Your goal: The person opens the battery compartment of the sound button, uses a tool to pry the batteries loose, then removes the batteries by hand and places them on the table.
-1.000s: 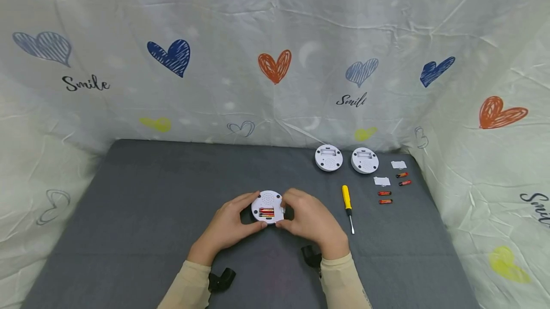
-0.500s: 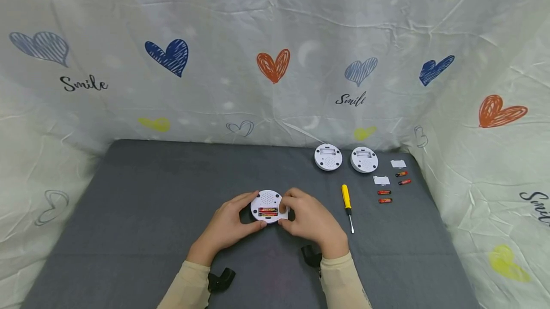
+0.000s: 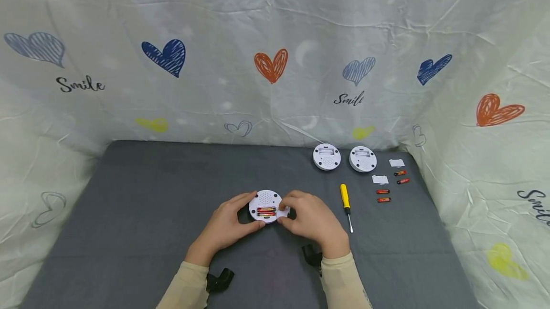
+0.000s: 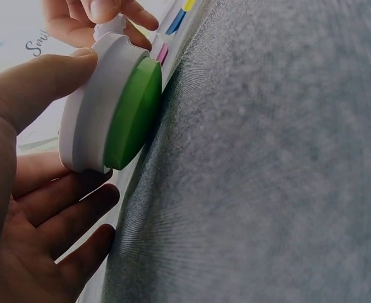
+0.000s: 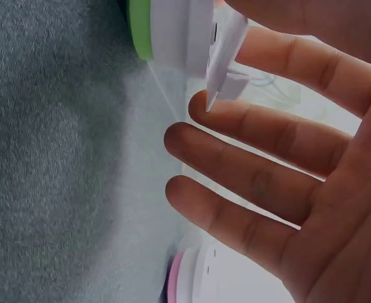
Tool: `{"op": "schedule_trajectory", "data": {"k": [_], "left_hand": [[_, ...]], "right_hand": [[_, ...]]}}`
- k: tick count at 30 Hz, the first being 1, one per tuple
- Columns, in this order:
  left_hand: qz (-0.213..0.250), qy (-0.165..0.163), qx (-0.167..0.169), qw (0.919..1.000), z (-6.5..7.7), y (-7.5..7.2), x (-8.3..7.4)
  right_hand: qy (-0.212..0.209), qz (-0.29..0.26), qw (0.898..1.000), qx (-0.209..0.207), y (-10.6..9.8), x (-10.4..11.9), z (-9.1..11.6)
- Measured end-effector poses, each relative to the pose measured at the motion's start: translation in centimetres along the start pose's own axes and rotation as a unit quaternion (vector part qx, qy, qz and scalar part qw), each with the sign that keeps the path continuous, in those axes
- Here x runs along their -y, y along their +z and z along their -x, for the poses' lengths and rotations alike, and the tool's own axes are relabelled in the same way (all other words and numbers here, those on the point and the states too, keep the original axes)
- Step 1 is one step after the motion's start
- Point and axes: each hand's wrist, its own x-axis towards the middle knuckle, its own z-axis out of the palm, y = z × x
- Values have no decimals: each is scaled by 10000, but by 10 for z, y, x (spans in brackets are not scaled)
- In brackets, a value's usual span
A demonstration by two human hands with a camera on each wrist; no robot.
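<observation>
A round white push-button device [image 3: 265,197] with a green underside lies bottom up at the table's middle. Red batteries [image 3: 266,212] sit in its uncovered compartment. My left hand [image 3: 227,222] grips the device's left rim between thumb and fingers; in the left wrist view the green button [image 4: 134,117] faces the table. On the other side, my right hand [image 3: 314,218] pinches a small white battery cover [image 5: 226,60], held at a tilt close beside the device's right edge. In the right wrist view its other fingers spread out straight. The fingers partly hide the cover in the head view.
Two similar white devices [image 3: 327,157] with bare compartments stand at the back right. A yellow-handled screwdriver [image 3: 345,199] lies right of my right hand. Farther right are two white covers [image 3: 380,179] and several loose red batteries [image 3: 384,199]. A printed cloth hangs behind the table.
My right hand has drawn the cover slightly rightward, and the right ends of the batteries show more. My left hand keeps its grip. The head view has shifted a little.
</observation>
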Motion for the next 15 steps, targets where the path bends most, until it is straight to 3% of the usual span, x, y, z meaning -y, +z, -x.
{"op": "schedule_trajectory", "data": {"k": [9, 15], "left_hand": [[48, -58, 6, 10000, 1, 0, 0], [41, -81, -18, 10000, 0, 0, -1]], "right_hand": [[-252, 290, 9954, -877, -8, -17, 6], [16, 335, 9887, -1463, -23, -37, 16]]}}
